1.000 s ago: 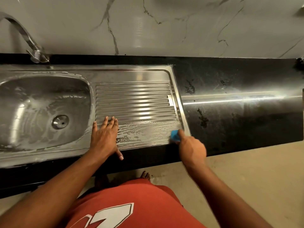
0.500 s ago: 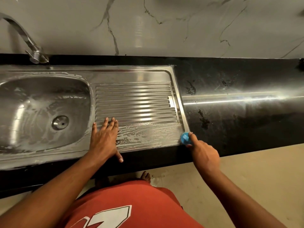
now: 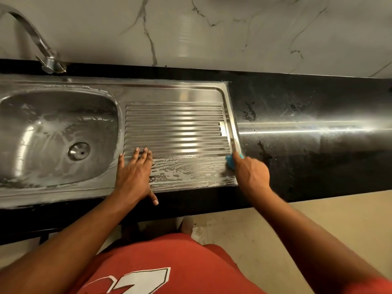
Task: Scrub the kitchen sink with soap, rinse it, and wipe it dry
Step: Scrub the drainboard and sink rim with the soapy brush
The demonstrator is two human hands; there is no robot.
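The stainless steel sink [image 3: 63, 85] is set into the left part of a black countertop [image 3: 307, 115], its basin [image 3: 42, 134] at the left end and its ribbed drainboard [image 3: 174, 128] to the right of that. Soapy film streaks the basin walls around the drain [image 3: 79, 151] and covers the flat strip along the drainboard's front edge. The left hand [image 3: 134, 172] lies flat and spread on that front strip, fingers open, holding nothing. The right hand [image 3: 251, 172] has its fingers closed on a blue scrubber [image 3: 230, 161], pressed at the drainboard's front right corner, against its right rim. A curved faucet [image 3: 40, 45] stands at the counter's back edge, behind the basin.
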